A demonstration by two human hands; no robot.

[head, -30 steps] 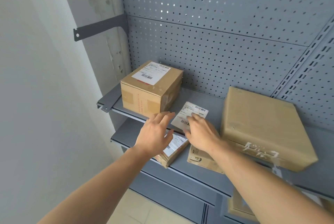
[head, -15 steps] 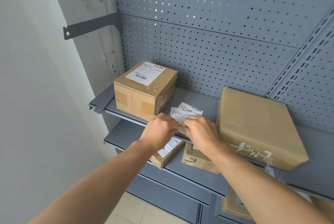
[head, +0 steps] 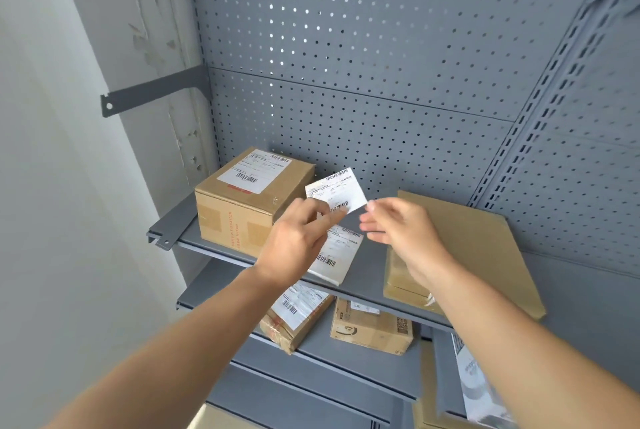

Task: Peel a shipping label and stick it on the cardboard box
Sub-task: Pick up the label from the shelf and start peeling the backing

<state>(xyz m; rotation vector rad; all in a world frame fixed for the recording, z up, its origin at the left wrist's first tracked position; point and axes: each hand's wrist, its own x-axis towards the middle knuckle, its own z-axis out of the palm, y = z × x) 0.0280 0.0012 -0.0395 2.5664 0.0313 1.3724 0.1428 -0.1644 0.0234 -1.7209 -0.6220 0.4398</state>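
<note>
- Two bare forearms come in from the bottom edge and meet in front of a grey shelf.
- Lower down, on a second shelf, lie a labelled parcel and a small printed box, near each other but apart.
- The left hand pinches a white label by its lower edge between thumb and fingers. The label is in the air, above the shelf, tilted, with barcodes facing the camera.
- The right hand is just beside the right corner of the label. Its fingers are loosely spread and blurred; it holds nothing, and I cannot tell if a fingertip touches the label.
- Under the hands, a sheet with more printed labels lies flat on the shelf, partly hidden by the left hand.
- At the right, a wide flat box lies on the shelf with a plain top. The right wrist covers its near left part.
- At the left, a smaller box stands on the shelf; a label is on its top and red print on its front.
- Behind all stands a grey pegboard. A bare bracket sticks out at its left, in front of a white wall.
</note>
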